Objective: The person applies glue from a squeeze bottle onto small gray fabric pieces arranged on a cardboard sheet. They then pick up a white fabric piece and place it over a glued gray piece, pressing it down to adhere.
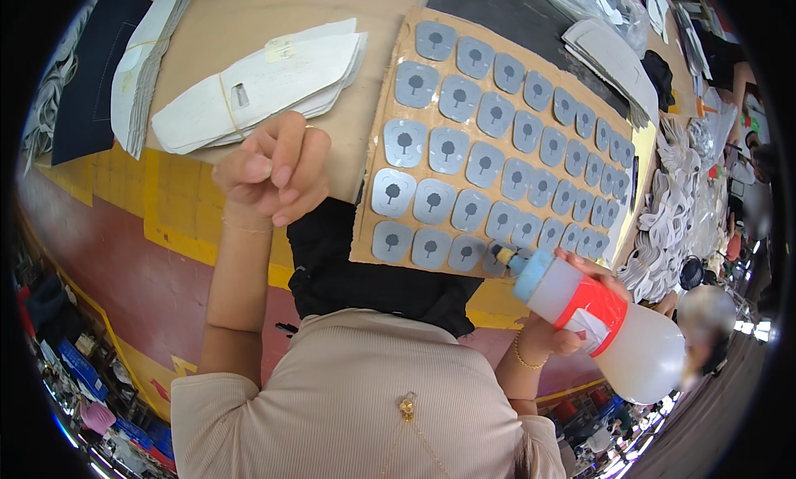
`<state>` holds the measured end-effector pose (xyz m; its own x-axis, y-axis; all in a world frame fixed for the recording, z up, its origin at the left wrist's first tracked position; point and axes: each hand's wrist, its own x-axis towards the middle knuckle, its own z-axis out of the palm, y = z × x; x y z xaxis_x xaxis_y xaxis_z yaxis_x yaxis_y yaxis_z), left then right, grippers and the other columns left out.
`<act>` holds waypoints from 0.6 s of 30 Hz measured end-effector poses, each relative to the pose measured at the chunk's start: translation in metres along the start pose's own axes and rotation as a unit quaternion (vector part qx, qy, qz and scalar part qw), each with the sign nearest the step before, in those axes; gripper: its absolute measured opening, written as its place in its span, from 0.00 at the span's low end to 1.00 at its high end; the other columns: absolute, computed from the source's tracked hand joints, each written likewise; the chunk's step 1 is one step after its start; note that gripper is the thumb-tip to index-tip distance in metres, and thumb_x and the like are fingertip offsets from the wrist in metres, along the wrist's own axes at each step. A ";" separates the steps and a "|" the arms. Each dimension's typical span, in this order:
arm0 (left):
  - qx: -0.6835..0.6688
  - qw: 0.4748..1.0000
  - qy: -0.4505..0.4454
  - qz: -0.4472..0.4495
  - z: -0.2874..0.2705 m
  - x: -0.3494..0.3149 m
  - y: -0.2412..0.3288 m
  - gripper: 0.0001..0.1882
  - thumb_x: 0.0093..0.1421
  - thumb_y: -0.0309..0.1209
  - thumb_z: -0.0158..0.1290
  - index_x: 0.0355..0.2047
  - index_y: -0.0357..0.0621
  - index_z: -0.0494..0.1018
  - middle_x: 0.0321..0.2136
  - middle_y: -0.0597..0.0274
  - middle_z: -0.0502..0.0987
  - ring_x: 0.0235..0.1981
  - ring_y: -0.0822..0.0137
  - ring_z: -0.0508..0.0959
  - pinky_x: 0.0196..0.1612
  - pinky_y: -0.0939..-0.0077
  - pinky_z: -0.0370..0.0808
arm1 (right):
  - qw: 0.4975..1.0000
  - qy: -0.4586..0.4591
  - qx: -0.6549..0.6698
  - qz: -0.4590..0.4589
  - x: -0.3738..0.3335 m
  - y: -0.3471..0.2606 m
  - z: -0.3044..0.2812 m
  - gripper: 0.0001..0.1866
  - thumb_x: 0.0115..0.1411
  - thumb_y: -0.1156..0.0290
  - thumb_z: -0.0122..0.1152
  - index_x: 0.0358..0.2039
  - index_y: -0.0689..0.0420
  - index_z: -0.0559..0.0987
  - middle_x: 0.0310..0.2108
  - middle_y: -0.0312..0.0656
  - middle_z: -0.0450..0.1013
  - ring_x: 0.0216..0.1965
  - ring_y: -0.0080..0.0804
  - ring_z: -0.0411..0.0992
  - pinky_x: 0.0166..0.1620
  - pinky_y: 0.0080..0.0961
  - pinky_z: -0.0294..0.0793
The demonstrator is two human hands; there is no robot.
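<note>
My right hand [572, 334] is wrapped round a translucent squeeze bottle [647, 346] with a red band and a pale blue cap. The bottle lies tilted, its dark-tipped nozzle pointing left over the near edge of a brown cardboard sheet [369, 245]. Rows of grey-blue rounded patches [434, 199], each with a dark tree shape, cover that cardboard. Left of the sheet, my left hand [278, 168] is raised with its fingers curled in. Nothing shows between them. Just beyond it lies a bundle of white cut pieces [274, 89] tied with a thin band.
More white stacked pieces [143, 81] and a dark navy panel [87, 81] lie at the far left of the tan table [224, 14]. Grey-white pieces [609, 60] sit beyond the cardboard. On the right are heaped white strips [663, 213] and a blurred person's arm [738, 85].
</note>
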<state>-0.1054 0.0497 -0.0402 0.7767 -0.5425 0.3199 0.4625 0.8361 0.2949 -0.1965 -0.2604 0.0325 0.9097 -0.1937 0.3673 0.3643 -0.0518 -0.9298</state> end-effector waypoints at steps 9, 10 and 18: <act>0.017 1.000 -0.011 0.001 -0.002 0.002 0.000 0.07 0.56 0.30 0.48 0.26 0.40 0.64 0.22 0.59 0.66 0.09 0.72 0.64 0.13 0.84 0.65 | 0.991 0.026 -0.130 -0.021 -0.009 0.014 -0.016 0.42 0.43 0.44 0.67 0.47 0.59 0.58 0.37 0.54 0.70 0.39 0.46 0.74 0.44 0.42 0.76; 0.021 1.000 -0.014 -0.001 -0.002 0.003 0.000 0.07 0.56 0.30 0.48 0.26 0.41 0.64 0.22 0.59 0.66 0.09 0.72 0.65 0.13 0.84 0.65 | 0.991 0.022 -0.128 -0.019 -0.009 0.016 -0.017 0.42 0.43 0.45 0.68 0.47 0.60 0.58 0.37 0.53 0.70 0.39 0.45 0.74 0.45 0.41 0.76; 0.037 0.999 -0.014 -0.005 -0.004 0.004 0.000 0.07 0.57 0.31 0.48 0.26 0.42 0.64 0.22 0.61 0.66 0.09 0.72 0.67 0.13 0.84 0.62 | 0.998 0.039 -0.043 -0.005 -0.009 0.017 -0.008 0.42 0.44 0.45 0.67 0.47 0.60 0.58 0.38 0.54 0.70 0.41 0.47 0.73 0.45 0.45 0.75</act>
<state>-0.1010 0.0482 -0.0423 0.7598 -0.5530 0.3418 0.4364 0.8235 0.3625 -0.2002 -0.2670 0.0133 0.8867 -0.2676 0.3770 0.3519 -0.1382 -0.9258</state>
